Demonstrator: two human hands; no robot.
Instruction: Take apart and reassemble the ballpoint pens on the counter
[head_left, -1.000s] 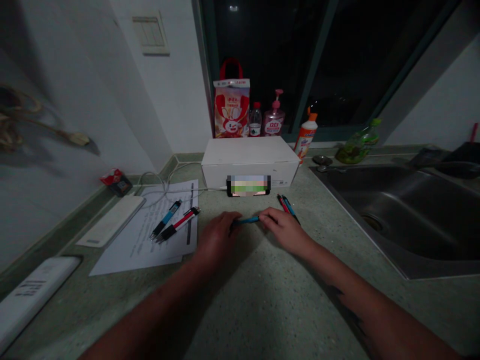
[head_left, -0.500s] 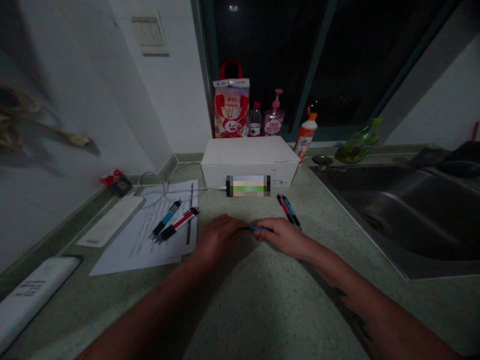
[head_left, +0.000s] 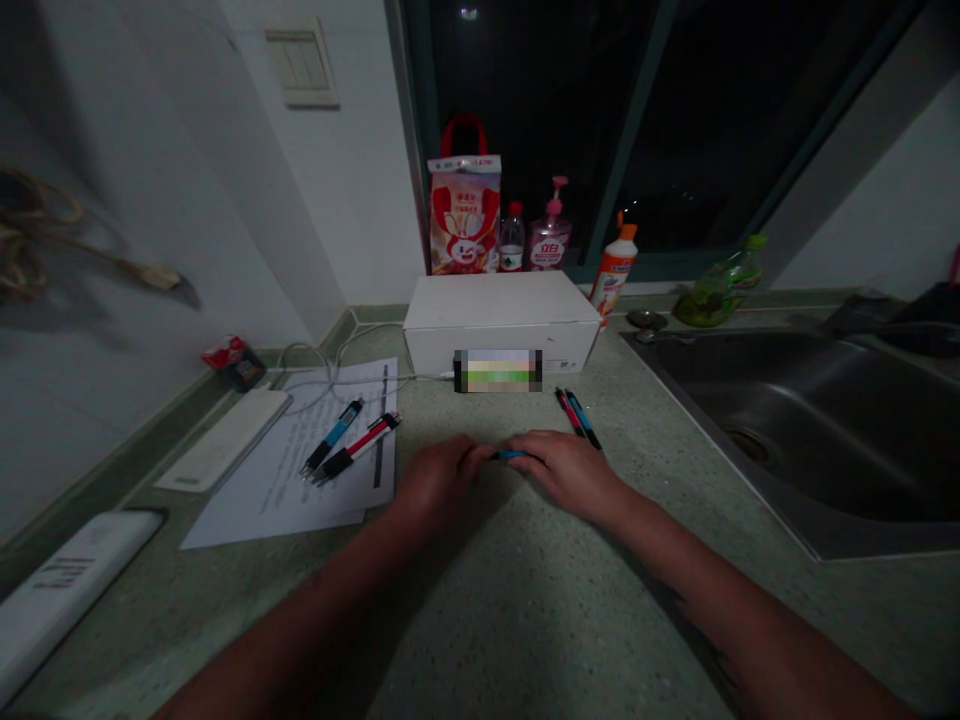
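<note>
A blue and black pen [head_left: 511, 454] is held level between my two hands over the middle of the counter. My left hand [head_left: 441, 480] pinches its dark left end, and my right hand [head_left: 568, 470] closes on its right part, hiding that end. Just beyond my right hand lie a red pen [head_left: 569, 412] and a blue pen [head_left: 583, 419], side by side. To the left, another blue pen [head_left: 332, 438] and red-and-black pens [head_left: 358, 448] rest on printed paper [head_left: 300, 505].
A white box [head_left: 499, 305] stands at the back with a pixelated device before it. Bottles and a red bag [head_left: 465, 220] are behind. The sink [head_left: 840, 430] is at the right. A power strip [head_left: 71, 590], white slab [head_left: 225, 440] and cables lie left.
My right hand has turned slightly, with its fingers covering more of the pen's right end. My left hand has shifted a little, and less of the pen's dark end shows.
</note>
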